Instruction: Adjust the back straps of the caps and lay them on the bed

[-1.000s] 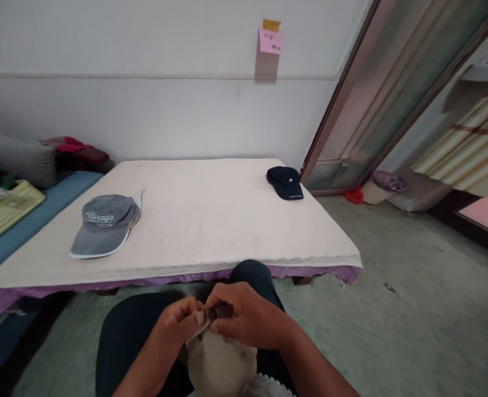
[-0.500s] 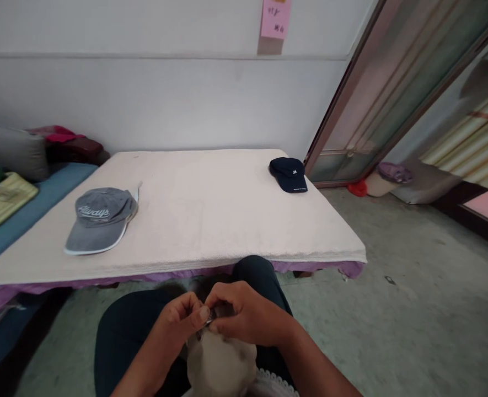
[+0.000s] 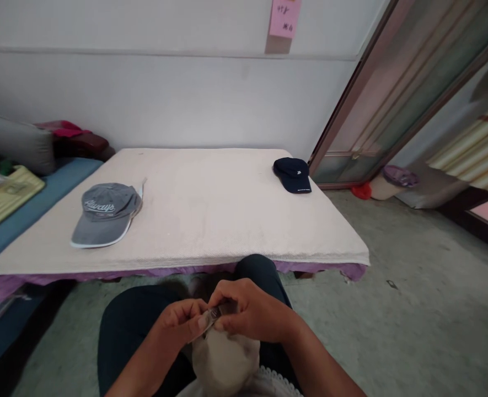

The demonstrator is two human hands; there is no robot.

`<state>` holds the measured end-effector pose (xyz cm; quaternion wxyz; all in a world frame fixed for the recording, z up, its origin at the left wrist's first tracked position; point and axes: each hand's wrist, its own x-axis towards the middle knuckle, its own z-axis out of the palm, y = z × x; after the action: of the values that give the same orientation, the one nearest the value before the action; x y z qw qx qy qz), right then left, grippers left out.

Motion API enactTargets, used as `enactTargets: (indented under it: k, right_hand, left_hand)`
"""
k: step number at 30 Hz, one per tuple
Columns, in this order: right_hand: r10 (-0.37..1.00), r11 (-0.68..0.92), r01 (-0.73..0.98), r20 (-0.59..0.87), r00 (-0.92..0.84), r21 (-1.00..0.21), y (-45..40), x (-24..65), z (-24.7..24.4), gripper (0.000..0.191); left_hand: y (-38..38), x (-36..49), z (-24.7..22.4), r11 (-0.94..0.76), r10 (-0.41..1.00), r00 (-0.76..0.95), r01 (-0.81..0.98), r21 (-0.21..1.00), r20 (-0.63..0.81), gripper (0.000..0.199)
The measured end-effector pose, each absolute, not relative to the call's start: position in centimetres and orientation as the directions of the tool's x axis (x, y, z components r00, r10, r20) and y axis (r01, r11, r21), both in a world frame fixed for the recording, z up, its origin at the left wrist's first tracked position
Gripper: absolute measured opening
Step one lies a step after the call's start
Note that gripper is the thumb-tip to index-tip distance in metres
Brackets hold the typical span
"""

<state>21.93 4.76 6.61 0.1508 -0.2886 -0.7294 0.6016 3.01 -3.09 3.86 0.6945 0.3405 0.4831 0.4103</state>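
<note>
A beige cap (image 3: 225, 364) rests in my lap, partly covered by my fingers. My left hand (image 3: 180, 326) pinches one side of its back strap between thumb and forefinger. From the other side, my right hand (image 3: 254, 311) grips the same strap with thumb and bent fingers. A small metal buckle (image 3: 214, 312) shows between the two thumbs. On the bed-like surface ahead, a grey cap (image 3: 105, 215) with white lettering and a white-edged brim lies to the left. A navy cap (image 3: 293, 175) lies at the far right.
A cream cloth (image 3: 202, 209) covers the table or bed in front of my knees, with purple fabric below its edge. Left of it are a blue mat (image 3: 68, 179) and a grey cushion (image 3: 16, 142). A pink note (image 3: 284, 19) hangs on the wall.
The buckle has turned into clearer view as my fingers shifted slightly along the strap. Both hands still hold the beige cap. The camera view has moved a little.
</note>
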Motion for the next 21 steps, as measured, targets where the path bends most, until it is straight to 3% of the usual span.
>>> enactTargets:
  k: [11,21]
  right_hand:
    - [0.618,0.117,0.269,-0.142,-0.773,-0.956,4.0,21.2,5.8,0.018]
    - [0.62,0.087,0.246,-0.141,-0.772,-0.965,3.9,21.4,5.2,0.024]
  left_hand:
    - [-2.8,4.0,3.4,0.419,0.908,0.06,-0.157,0.894,-0.415,0.044]
    - [-3.1,4.1,2.9,0.461,0.886,0.091,-0.288,0.84,-0.455,0.036]
